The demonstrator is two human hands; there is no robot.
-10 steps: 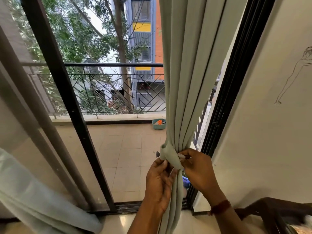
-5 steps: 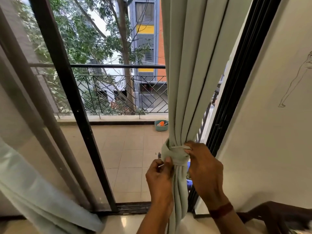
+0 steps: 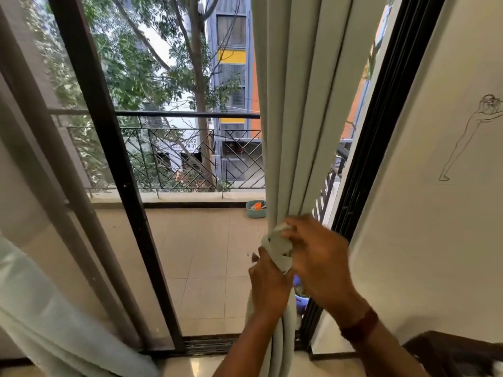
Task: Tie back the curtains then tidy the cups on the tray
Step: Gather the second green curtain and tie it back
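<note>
A pale grey-green curtain [image 3: 294, 104] hangs gathered into a column beside the black door frame. A tie-back band [image 3: 277, 247] of the same cloth is wrapped and knotted around it at waist height. My left hand [image 3: 268, 288] grips the gathered curtain just below the knot. My right hand [image 3: 317, 258] pinches the band's end at the knot from the right; it is slightly blurred. No tray or cups are in view.
A second pale curtain [image 3: 40, 308] hangs loose at the lower left. A black sliding-door frame [image 3: 109, 159] crosses the glass. A white wall [image 3: 422, 213] stands close on the right, and dark wooden furniture [image 3: 457, 352] sits at the bottom right. A teal tub [image 3: 255, 209] lies on the balcony floor.
Both hands have worked the band into a tighter knot. My right hand has come over the front of the knot, and my left hand has closed around the curtain below it.
</note>
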